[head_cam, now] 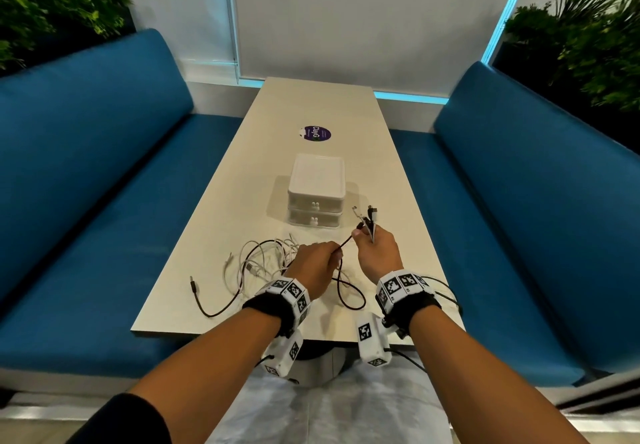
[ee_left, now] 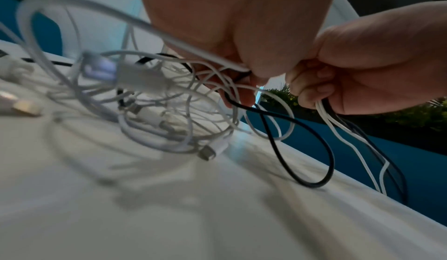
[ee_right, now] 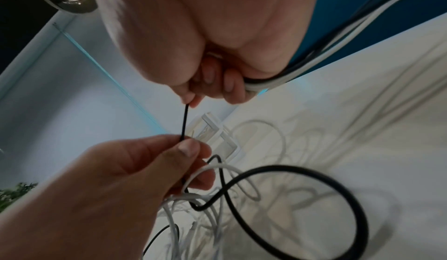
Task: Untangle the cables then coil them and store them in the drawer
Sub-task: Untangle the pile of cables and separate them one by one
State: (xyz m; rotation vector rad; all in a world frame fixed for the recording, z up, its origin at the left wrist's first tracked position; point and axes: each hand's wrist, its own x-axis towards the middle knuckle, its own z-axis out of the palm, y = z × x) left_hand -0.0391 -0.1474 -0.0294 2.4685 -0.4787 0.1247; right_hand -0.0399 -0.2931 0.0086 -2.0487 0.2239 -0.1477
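A tangle of white cables (head_cam: 258, 263) lies on the table's near left part, with a black cable (head_cam: 349, 293) looping through it. My left hand (head_cam: 317, 265) pinches the black cable (ee_right: 184, 124) between thumb and finger, just above the tangle (ee_left: 150, 99). My right hand (head_cam: 377, 253) grips the same black cable a short way along, and also a bundle of white and black cable ends (head_cam: 369, 218) that stick up from the fist. The bundle's lengths (ee_right: 338, 40) trail back past my right wrist. A white two-drawer box (head_cam: 317, 198) stands beyond my hands, both drawers closed.
A black cable end with a plug (head_cam: 194, 288) lies at the table's left edge. A purple round sticker (head_cam: 317, 133) sits farther up the beige table (head_cam: 346, 104). Blue padded benches (head_cam: 86, 166) flank both sides, with plants (head_cam: 588, 38) behind them.
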